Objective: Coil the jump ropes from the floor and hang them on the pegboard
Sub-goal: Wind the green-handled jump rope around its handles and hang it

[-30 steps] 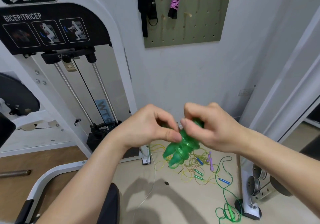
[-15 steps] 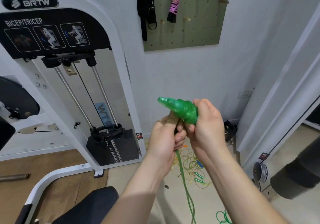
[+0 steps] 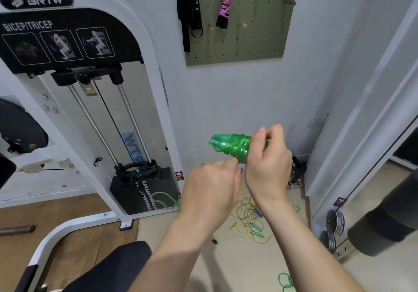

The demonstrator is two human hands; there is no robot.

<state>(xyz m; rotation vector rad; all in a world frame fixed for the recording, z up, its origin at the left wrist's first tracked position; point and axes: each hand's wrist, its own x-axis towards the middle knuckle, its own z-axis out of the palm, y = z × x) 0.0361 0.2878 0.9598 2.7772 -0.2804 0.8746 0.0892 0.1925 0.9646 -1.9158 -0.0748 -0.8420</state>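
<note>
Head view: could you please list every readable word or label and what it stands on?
"BRTW": badge atop the white machine.
"BICEP/TRICEP": black panel on that machine.
"WTS": blue sticker on its inner plate, lower end hidden.
Too small to read: red label at the weight stack's right edge; tag at right.

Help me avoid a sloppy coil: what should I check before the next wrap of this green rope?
1. Right hand grip on the green jump rope: ok, fingers curled round its wrapped handles.
2. Left hand feeding: ok, the loose cord runs into it.
3. Wraps: ok, packed close together.
4. Loose cord clear of the yellow ropes on the floor: cannot tell, blurred.
5. Bare peg on the pegboard: ok, several free.
</note>
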